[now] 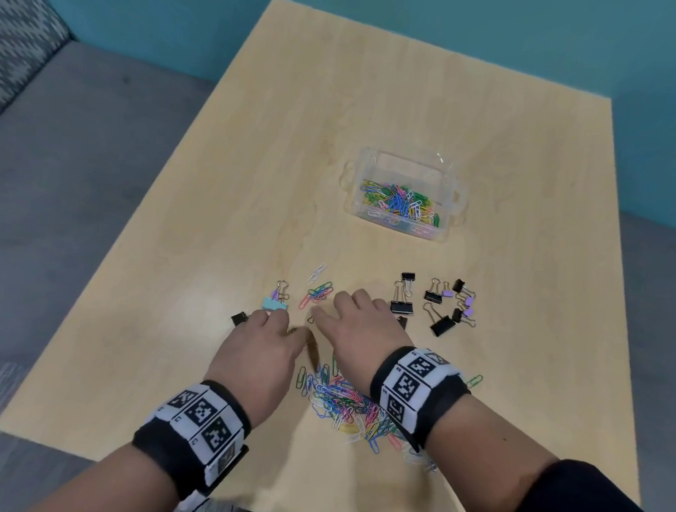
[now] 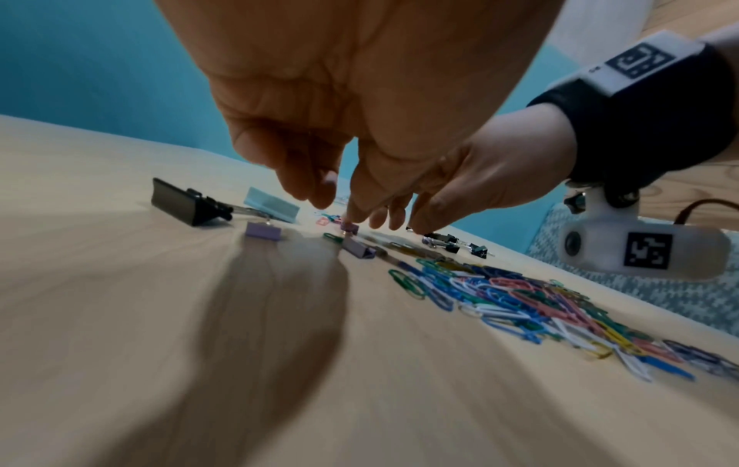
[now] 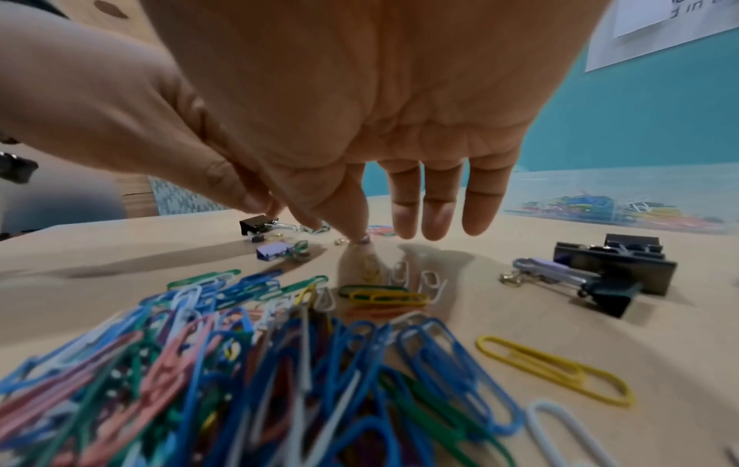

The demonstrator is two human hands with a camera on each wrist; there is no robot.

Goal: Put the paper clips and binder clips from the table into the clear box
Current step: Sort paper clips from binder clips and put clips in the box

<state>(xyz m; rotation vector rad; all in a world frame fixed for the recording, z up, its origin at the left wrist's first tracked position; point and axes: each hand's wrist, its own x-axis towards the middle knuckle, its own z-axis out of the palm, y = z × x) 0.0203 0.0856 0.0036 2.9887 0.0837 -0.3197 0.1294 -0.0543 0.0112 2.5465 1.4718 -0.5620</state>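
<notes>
Head view | left hand [image 1: 261, 348], right hand [image 1: 358, 323] both pinching small binder clips (purple) [image 2: 349, 228] | clear box [image 1: 405, 194] beyond

We see a pale wood-grain table [image 1: 254, 171] against a teal wall [image 1: 500, 28]. The paper clips [image 1: 343, 398] heaped on it are blue, green, pink, yellow and white, and the same mix shows through the clear box [image 1: 407, 169]. The binder clips [image 1: 442, 301] are mostly black, some lilac, and one light blue clip [image 1: 275, 304], perhaps mint. Both wristbands [image 1: 415, 387] are black with white, black-patterned marker squares. The floor [image 1: 77, 160] is grey.
</notes>
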